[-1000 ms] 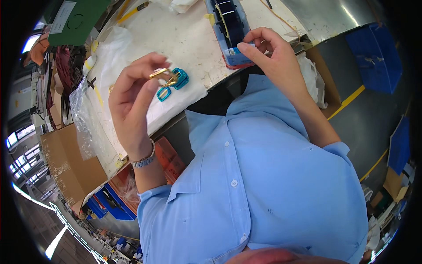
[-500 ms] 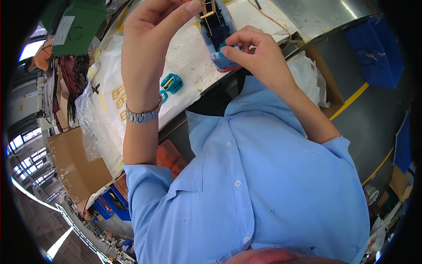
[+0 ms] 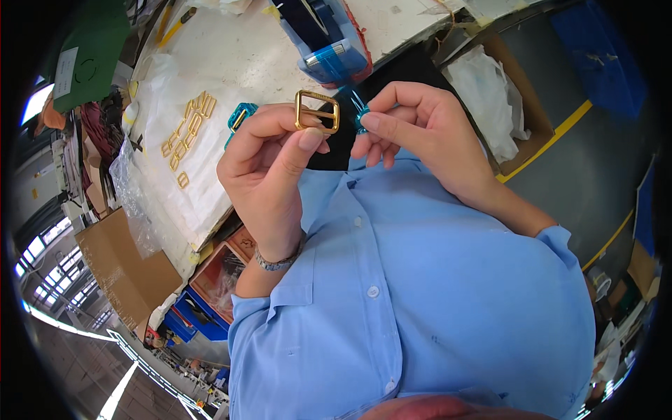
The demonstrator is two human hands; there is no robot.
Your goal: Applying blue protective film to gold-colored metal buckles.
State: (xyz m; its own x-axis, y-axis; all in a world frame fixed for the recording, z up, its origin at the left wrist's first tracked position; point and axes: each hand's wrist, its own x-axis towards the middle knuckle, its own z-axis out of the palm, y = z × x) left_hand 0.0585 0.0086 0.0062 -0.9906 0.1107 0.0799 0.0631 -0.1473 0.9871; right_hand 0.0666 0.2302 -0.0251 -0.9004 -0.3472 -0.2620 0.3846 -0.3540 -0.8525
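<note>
Since half a second ago both hands have dropped from the blue tape dispenser [image 3: 329,42] at the far edge of the table and come nearer to the chest, and the left hand now shows a gold buckle that was not plain before; far left on the white table [image 3: 231,63] a scatter of loose gold buckles [image 3: 185,129] lies on clear plastic sheeting, well apart from the hands; just right of them a small teal piece [image 3: 241,115] rests on the table, near the knuckles of the left hand; the left hand [image 3: 269,175], with a metal watch band at the wrist, is closed in a pinch, thumb tip pressing the near bar of the rectangular gold buckle [image 3: 317,110] against the curled forefinger, so the frame stands upright above the thumb with its open window clear of the fingers; just right of it, almost touching its right side, a small teal clip [image 3: 359,112] sticks up from the right hand [image 3: 413,133], gripped narrow between thumb and forefinger, the other fingers folded under; whether clip and buckle actually touch cannot be told; farther right, beyond the table edge, a cardboard box lined with a white bag [image 3: 490,91] sits on the floor beside a yellow floor line [image 3: 553,140].
</note>
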